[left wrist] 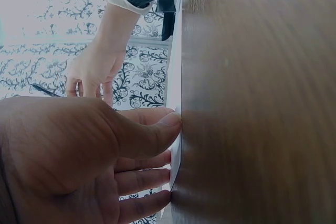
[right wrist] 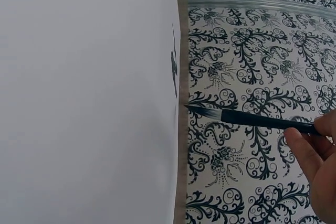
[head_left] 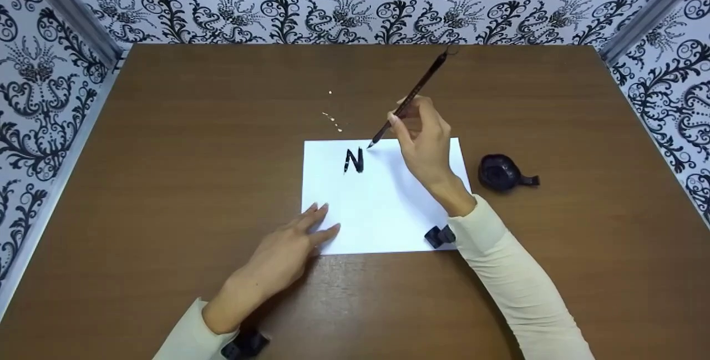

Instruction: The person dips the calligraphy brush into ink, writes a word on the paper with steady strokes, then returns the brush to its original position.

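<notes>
A white sheet of paper [head_left: 377, 210] lies on the brown table, with a black letter N [head_left: 354, 161] painted near its top edge. My right hand [head_left: 427, 138] pinches a dark paintbrush [head_left: 415, 91] between thumb and fingers, the handle slanting up to the right. In the right wrist view the brush [right wrist: 252, 119] has a dark tip, close to the paper's surface; whether it touches I cannot tell. My left hand [head_left: 288, 252] rests its fairly straight fingers on the paper's lower left corner. Thumb and fingers of the left hand [left wrist: 79, 150] press at the sheet's edge in the left wrist view.
Right of the paper sits a small dark dish with a handle [head_left: 499, 173]. Several tiny pale specks [head_left: 333, 120] mark the table [head_left: 194, 127] above the sheet. Patterned black-and-white walls [head_left: 333, 5] border the table at the back and sides.
</notes>
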The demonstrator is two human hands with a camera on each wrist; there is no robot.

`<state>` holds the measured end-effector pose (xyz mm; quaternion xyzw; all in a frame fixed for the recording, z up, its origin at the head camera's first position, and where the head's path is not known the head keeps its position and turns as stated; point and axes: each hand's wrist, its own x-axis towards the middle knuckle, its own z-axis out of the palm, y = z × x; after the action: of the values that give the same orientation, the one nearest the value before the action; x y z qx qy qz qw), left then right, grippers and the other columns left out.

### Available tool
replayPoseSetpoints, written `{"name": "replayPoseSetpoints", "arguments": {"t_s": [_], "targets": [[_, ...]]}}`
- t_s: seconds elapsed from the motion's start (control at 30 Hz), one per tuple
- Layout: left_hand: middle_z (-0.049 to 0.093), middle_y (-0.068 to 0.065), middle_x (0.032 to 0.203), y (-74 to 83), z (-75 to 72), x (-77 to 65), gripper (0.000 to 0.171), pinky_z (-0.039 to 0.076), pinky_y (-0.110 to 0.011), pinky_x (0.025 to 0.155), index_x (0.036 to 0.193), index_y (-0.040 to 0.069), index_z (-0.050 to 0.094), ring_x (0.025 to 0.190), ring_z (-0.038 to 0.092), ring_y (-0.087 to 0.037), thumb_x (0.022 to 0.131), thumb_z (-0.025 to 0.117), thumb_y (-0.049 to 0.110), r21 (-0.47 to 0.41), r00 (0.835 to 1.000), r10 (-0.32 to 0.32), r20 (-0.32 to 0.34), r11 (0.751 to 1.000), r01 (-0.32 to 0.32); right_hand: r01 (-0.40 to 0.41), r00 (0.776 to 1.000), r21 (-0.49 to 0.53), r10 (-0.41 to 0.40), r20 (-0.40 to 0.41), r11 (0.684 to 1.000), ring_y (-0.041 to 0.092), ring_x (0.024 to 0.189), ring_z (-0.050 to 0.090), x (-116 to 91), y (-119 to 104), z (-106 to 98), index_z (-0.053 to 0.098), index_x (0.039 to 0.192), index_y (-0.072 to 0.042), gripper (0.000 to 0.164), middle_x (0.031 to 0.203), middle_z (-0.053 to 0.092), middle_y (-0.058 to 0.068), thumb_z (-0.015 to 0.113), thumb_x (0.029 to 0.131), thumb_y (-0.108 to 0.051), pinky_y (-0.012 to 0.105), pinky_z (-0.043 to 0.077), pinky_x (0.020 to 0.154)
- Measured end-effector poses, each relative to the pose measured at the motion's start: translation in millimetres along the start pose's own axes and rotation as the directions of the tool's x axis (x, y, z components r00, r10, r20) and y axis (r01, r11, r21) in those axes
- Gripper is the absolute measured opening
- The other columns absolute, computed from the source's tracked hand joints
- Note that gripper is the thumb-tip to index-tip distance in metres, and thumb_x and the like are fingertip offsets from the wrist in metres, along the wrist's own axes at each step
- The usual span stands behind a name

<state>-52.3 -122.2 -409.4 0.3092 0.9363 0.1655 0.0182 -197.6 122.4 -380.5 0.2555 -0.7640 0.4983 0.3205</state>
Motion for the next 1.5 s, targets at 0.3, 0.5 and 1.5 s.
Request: {"name": "replayPoseSetpoints", "arguments": {"t_s": [0.3, 0.5, 1.5], "targets": [[0.042, -0.018, 0.144, -0.1, -0.4, 0.1, 0.043, 0.049, -0.049, 0.09, 0.131, 0.012, 0.06, 0.132, 0.039, -0.036, 0.091, 0.057, -0.004, -0.02, 1.0, -0.003, -0.001, 1.0, 0.003, -0.001, 1.0, 0.009, 0.001, -0.003, 1.0, 0.019, 0.078, 0.069, -1.9, 2.0, 3.1, 0.055, 0.103, 0.004, 0.019, 0.091, 0.063, 0.009, 0.065, 0.089, -0.003, 0.024, 0.057, 0.065], [0.042, -0.019, 0.144, 0.1, -0.3, 0.2, 0.044, 0.048, -0.051, 0.091, 0.131, 0.012, 0.06, 0.131, 0.04, -0.036, 0.09, 0.056, -0.005, -0.019, 1.0, 0.002, -0.001, 1.0, -0.002, -0.011, 1.0, 0.011, 0.011, 0.0, 1.0, 0.021, 0.079, 0.069, -2.5, 3.4, 4.2, 0.054, 0.104, 0.004, 0.019, 0.091, 0.063, 0.009, 0.065, 0.089, -0.002, 0.025, 0.057, 0.066], [0.044, -0.019, 0.143, 0.8, -0.7, 0.3, 0.042, 0.052, -0.049, 0.085, 0.13, 0.012, 0.06, 0.13, 0.042, -0.037, 0.092, 0.056, -0.003, -0.016, 1.0, 0.002, -0.011, 1.0, -0.002, 0.009, 0.997, -0.037, -0.007, 0.077, 0.999, 0.021, 0.085, 0.065, -2.3, 1.4, 3.3, 0.056, 0.105, 0.006, 0.018, 0.092, 0.063, 0.014, 0.064, 0.09, -0.002, 0.021, 0.056, 0.067]]}}
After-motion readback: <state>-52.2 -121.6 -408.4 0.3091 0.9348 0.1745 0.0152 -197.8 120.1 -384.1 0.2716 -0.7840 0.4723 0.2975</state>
